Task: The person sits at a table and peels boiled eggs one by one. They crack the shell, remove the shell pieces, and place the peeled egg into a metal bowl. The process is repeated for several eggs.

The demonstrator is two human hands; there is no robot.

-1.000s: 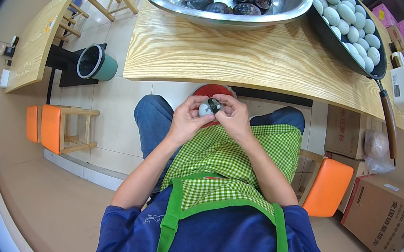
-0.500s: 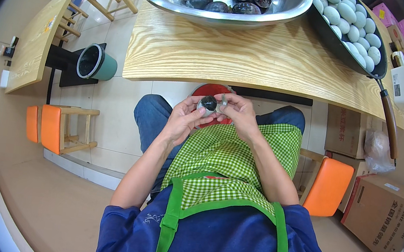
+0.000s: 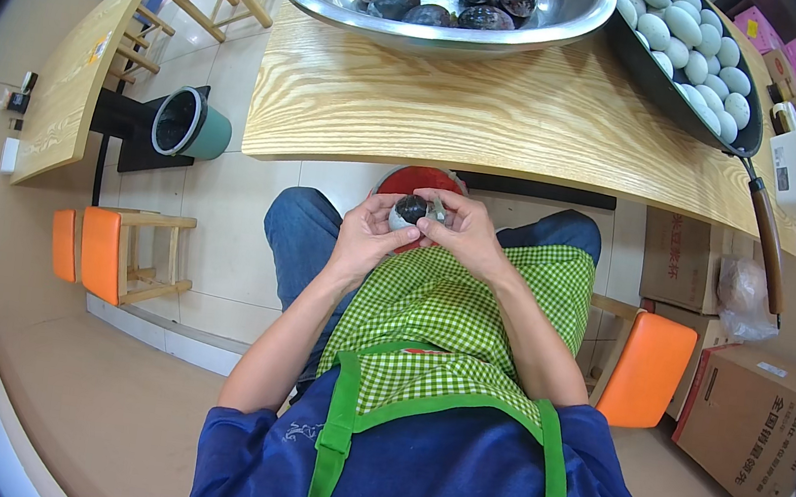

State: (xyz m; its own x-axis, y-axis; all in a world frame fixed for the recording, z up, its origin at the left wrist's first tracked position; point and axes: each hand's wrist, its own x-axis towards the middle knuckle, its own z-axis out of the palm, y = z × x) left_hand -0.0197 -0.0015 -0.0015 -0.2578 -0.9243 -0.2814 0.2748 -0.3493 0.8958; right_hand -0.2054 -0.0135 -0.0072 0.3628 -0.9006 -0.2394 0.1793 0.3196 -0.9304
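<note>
Gripping dark egg (image 3: 411, 209), left hand (image 3: 366, 240), right hand (image 3: 462, 235)

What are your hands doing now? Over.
Left hand and right hand both grip a dark, half-peeled egg over the lap. Red round bin below. Nothing blocking.

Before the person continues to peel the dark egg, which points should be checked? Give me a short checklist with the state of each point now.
1. Both hands hold the egg: ok; left hand and right hand meet around it.
2. Shell removed: not ok; pale shell remains on part of it.
3. Red container under the hands: ok, on the floor beneath.
4. Steel bowl of dark peeled eggs within reach: ok, on the wooden table.
5. Egg surface undamaged: cannot tell, too small.
</note>
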